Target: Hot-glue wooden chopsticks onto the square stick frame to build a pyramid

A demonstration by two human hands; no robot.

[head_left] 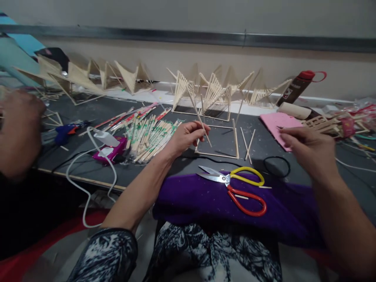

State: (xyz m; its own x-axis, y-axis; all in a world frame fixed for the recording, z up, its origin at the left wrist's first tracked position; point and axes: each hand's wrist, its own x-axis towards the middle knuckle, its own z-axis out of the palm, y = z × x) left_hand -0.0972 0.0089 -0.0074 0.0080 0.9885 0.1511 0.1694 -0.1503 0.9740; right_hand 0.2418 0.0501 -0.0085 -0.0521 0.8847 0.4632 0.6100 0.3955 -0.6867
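My left hand point(186, 137) is closed on thin wooden sticks point(197, 111) that slant up from its fingers, just left of a square stick frame point(219, 139) lying on the dark mat. My right hand point(308, 150) hovers at the right with its fingers curled, near a pink sheet point(274, 121); whether it holds anything I cannot make out. Scissors point(236, 184) with one yellow and one red handle lie on a purple cloth point(188, 199) between my arms.
A heap of wrapped chopsticks point(149, 135) lies left of my left hand. Finished stick structures point(217, 92) line the wall. A blue glue gun point(66, 131), a white cable point(88, 172), a magenta box point(113, 150) and another person's blurred hand point(19, 131) are at left.
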